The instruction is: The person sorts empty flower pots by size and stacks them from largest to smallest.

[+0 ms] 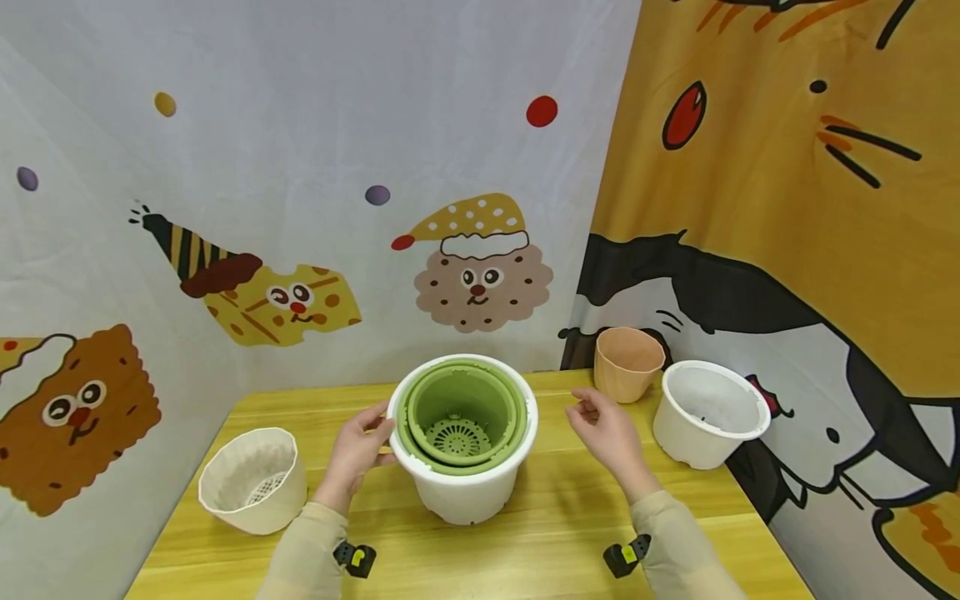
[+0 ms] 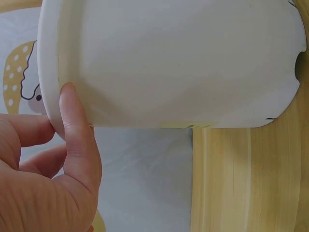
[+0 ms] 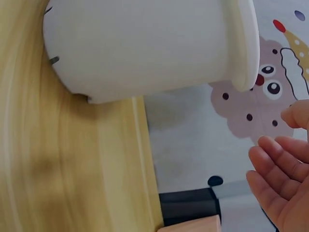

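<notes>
A large white flowerpot (image 1: pixel 468 496) stands mid-table with two green flowerpots (image 1: pixel 457 400) nested inside it, the inner one showing a slotted base. My left hand (image 1: pixel 356 452) is at the pot's left rim. In the left wrist view the thumb lies along the white pot's (image 2: pixel 183 63) outer wall, and the fingers touch its rim, pinching it. My right hand (image 1: pixel 606 432) hovers right of the pot, apart from it, with nothing in its loosely bent fingers. The right wrist view shows a gap between that hand (image 3: pixel 282 179) and the white pot (image 3: pixel 145 48).
A cream fluted pot (image 1: pixel 255 492) with a perforated base stands at the left of the wooden table (image 1: pixel 540 550). A peach pot (image 1: pixel 626 375) and another white pot (image 1: pixel 697 433) stand at the right back. Printed cloth (image 1: pixel 450 100) hangs behind the table.
</notes>
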A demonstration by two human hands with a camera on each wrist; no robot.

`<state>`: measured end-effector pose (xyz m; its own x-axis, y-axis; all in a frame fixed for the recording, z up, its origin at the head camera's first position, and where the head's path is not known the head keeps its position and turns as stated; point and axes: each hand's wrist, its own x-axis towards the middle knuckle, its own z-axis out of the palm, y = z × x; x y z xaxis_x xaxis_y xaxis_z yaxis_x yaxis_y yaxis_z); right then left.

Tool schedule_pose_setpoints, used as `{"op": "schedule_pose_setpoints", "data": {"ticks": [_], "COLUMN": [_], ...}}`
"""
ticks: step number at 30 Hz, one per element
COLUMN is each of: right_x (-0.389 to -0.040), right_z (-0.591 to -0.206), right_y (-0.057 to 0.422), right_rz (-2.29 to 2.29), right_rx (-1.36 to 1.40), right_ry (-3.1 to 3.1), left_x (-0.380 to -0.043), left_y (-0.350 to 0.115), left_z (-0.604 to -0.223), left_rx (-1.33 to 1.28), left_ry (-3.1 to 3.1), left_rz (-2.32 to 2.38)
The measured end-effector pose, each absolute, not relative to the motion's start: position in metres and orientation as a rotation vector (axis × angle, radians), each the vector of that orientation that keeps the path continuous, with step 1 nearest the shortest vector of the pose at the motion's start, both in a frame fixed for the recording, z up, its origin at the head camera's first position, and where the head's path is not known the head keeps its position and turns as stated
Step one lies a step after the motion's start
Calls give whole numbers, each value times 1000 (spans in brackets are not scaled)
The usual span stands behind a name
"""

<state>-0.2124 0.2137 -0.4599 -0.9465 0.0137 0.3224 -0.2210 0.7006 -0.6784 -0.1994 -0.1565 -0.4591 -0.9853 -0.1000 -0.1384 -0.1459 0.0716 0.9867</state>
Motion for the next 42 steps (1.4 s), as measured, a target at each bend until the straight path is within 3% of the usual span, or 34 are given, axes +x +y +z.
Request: {"op": "schedule_pose_setpoints", "data": {"ticks": [13, 42], "right_x": [-204, -163], "right_z": [-477, -495], "right_y": [254, 360], "right_rz": [1109, 981], "right_rx": [75, -588], "right_ry": [-2532, -2454], "left_x": [-200, -200], "left_y": [-156, -156], "left_z": [-459, -460], "left_rx": [-265, -247], "left_ry": [2285, 2298], "left_rz": [2096, 2097]}}
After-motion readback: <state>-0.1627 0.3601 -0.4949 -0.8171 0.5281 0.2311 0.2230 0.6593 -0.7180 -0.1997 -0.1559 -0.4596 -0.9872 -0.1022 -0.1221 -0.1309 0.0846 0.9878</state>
